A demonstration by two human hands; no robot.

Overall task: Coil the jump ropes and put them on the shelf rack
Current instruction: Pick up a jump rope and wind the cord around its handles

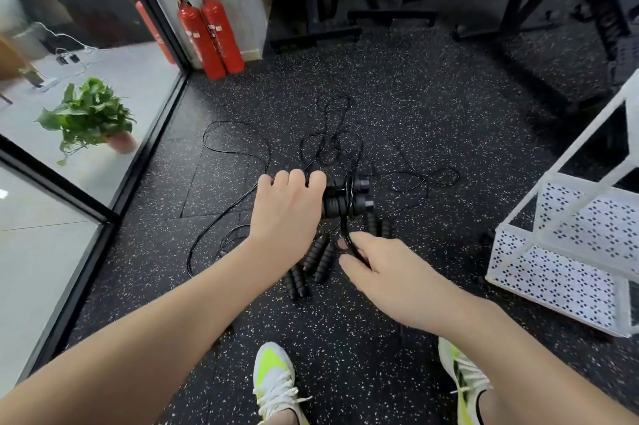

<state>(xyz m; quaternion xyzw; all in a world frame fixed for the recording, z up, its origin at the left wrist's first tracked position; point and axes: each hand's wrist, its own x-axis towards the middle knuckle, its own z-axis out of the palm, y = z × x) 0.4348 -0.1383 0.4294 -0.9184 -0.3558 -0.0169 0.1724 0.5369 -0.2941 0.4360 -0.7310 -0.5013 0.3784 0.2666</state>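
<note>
My left hand (288, 208) grips a pair of black jump rope handles (349, 198) held side by side above the floor. A bundle of thin black rope (345, 234) is wound around those handles, and my right hand (373, 269) pinches its lower end. More black handles (316, 256) lie on the floor beneath my hands. Loose black ropes (328, 147) sprawl tangled over the speckled floor beyond. The white perforated shelf rack (560, 258) stands at the right, its bottom tray bare.
Two red fire extinguishers (209, 33) lean at the pillar, far left of centre. A glass wall (86, 203) runs along the left with a potted plant (90, 116) behind it. Black gym machines (345, 2) stand at the back. My shoes (276, 386) are at the bottom.
</note>
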